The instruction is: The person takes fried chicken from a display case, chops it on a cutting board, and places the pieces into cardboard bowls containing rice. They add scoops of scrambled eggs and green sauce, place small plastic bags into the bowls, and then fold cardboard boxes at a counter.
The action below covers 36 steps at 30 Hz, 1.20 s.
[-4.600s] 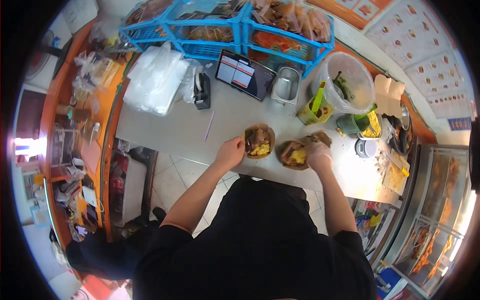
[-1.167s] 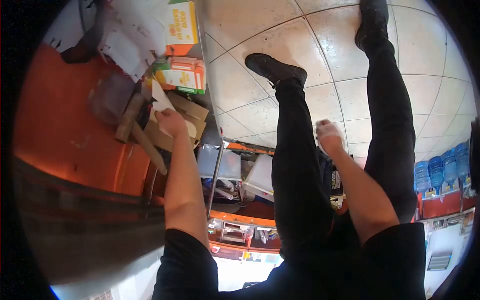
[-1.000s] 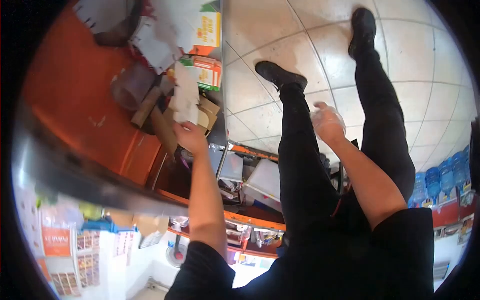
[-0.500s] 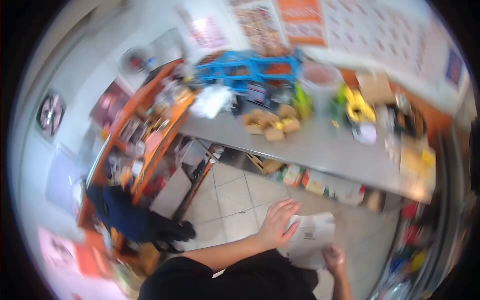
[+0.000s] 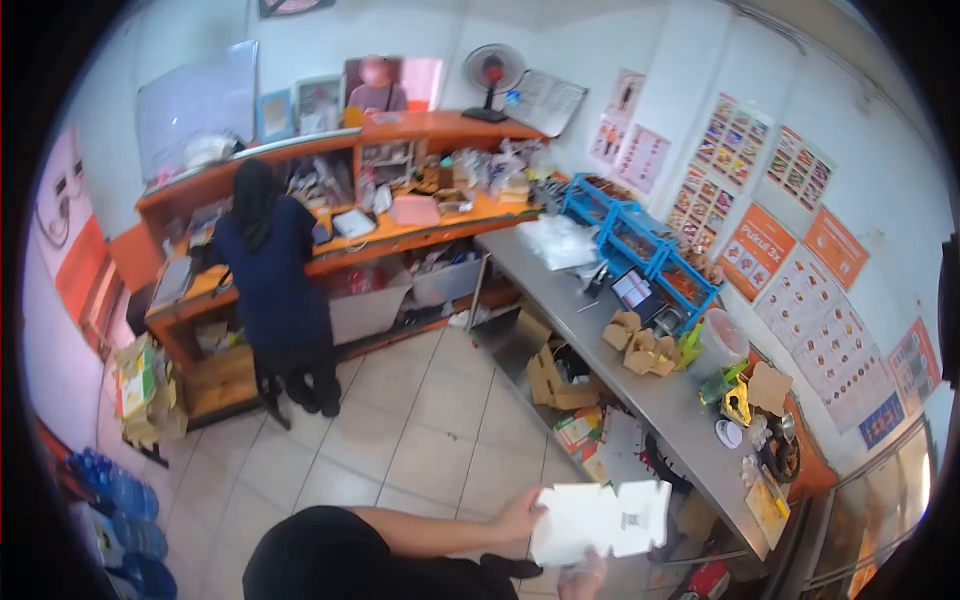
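A white, partly unfolded carton (image 5: 582, 520) with notched flaps and a small dark printed square is in front of me at the lower right, above the floor. My left hand (image 5: 520, 518) is closed on its left edge, the fingertips partly hidden by the card. At the lower edge, my right hand (image 5: 583, 577) grips the same carton from below. Beyond it, several opened brown cardboard food boxes (image 5: 648, 352) stand on the steel table (image 5: 600, 305).
A co-worker in a dark blue top (image 5: 268, 270) stands at the orange counter (image 5: 420, 232) on the left. Blue crates (image 5: 640, 240) line the table's back. Cartons (image 5: 575, 430) sit on its lower shelf. Large water bottles (image 5: 135, 505) are at the lower left. Another person appears beyond the counter opening.
My view has swung left, bringing the counter and the co-worker into full sight. My left hand was spread beside the carton and now holds its left edge; my right hand still grips it.
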### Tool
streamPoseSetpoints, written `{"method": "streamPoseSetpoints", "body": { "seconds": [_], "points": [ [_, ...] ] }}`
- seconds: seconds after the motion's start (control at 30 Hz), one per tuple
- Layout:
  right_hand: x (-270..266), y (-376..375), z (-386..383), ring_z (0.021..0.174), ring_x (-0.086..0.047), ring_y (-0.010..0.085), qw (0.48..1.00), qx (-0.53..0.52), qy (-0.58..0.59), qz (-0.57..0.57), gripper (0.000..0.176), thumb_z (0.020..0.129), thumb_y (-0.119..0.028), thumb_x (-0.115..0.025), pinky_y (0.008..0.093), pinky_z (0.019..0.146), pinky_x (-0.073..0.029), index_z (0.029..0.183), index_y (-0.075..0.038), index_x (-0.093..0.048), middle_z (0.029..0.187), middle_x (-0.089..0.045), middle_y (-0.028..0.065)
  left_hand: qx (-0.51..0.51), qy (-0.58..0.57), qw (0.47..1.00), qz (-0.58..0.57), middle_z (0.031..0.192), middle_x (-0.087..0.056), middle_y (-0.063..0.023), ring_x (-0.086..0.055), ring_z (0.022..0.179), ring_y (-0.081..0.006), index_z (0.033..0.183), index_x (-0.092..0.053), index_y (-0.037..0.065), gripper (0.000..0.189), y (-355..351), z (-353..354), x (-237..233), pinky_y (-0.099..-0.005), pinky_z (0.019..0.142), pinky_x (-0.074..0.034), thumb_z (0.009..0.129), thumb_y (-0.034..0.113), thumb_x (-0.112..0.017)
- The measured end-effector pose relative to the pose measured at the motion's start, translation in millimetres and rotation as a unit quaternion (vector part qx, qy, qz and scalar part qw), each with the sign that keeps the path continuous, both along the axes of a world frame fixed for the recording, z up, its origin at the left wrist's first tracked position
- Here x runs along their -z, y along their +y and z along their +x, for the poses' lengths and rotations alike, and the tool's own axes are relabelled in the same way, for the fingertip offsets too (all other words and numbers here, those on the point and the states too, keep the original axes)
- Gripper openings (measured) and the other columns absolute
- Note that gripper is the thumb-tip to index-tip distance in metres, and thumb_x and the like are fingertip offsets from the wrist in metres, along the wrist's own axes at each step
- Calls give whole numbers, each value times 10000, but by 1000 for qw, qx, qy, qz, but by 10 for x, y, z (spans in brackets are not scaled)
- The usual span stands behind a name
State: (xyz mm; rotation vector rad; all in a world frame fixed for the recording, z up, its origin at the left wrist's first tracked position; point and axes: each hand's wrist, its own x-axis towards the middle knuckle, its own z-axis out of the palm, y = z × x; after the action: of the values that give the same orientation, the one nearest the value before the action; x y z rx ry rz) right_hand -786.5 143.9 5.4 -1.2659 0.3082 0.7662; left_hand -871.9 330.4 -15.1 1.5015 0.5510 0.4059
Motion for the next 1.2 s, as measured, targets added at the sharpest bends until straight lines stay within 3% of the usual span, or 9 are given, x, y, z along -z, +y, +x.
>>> {"method": "streamPoseSetpoints", "body": {
  "seconds": [0.1,0.17,0.27,0.33,0.4,0.63,0.73,1.0,1.2],
  "points": [
    [227,27,-446,1109,-647,351,959,-260,3,-116,455,980,-280,-584,482,924,-534,1363,-37,-535,1248,-654,170,-78,-12,995,69,1047,-684,-169,-684,927,-299,1258,-589,77,272,459,-769,-475,-383,808,-529,987,91,-570],
    [1010,-325,-431,1083,-655,356,747,-568,-256,-230,462,971,-360,-609,471,919,-534,1299,-36,-591,1176,-688,173,-56,-38,973,221,1055,-683,-160,-671,910,-354,1175,-630,78,254,687,-1249,-633,-396,805,-534,954,9,-525],
    [-35,-70,-584,1138,-624,284,902,-349,-239,91,539,997,-393,-589,424,955,-539,1463,-126,-536,1270,-645,172,16,-61,959,276,1048,-660,-134,-698,928,-296,1075,-635,26,260,840,-1830,-709,-364,810,-553,886,-94,-503],
    [-952,618,-1043,1055,-673,327,657,-269,-668,-224,448,927,-369,-678,440,931,-530,1215,-27,-658,1095,-718,166,24,-59,961,268,1026,-651,-127,-680,919,-312,1043,-617,36,253,865,-2061,-821,-376,803,-540,864,-97,-497],
    [-1425,1000,-1111,1066,-660,386,525,-313,-779,-140,456,874,-249,-735,438,920,-542,1267,-45,-626,1152,-688,172,36,-61,963,262,1004,-642,-120,-663,910,-327,1011,-599,45,247,798,-2197,-889,-388,797,-527,843,-99,-490],
    [-1438,1472,-1208,1007,-684,344,617,-501,-569,-211,385,861,-250,-748,455,887,-543,1214,-110,-684,1064,-725,152,21,-111,957,266,1001,-527,-147,-566,921,-344,1025,-520,26,206,706,-2222,-945,-397,824,-468,857,-76,-460],
    [-1477,1470,-1235,899,-709,313,474,-298,-810,-174,312,873,-247,-730,424,802,-562,1136,-79,-717,1003,-735,147,63,-110,955,267,1023,-506,-146,-550,923,-332,1047,-494,24,230,693,-2200,-949,-385,839,-463,851,-83,-445],
    [-1205,1203,-530,784,-709,275,629,-503,-534,-255,202,867,-226,-733,372,716,-552,922,-33,-759,843,-734,160,171,-80,959,212,1062,-470,-161,-559,890,-335,1068,-481,30,134,732,-1683,-818,-426,818,-477,952,61,-540],
    [-1393,1155,45,1009,-698,275,613,-574,-413,-352,480,980,-383,-615,403,909,-538,1336,-63,-636,1078,-728,202,210,-73,950,221,1072,-568,-144,-599,973,-346,1080,-515,63,164,919,-713,-507,-430,840,-488,950,105,-606]
  ]
}}
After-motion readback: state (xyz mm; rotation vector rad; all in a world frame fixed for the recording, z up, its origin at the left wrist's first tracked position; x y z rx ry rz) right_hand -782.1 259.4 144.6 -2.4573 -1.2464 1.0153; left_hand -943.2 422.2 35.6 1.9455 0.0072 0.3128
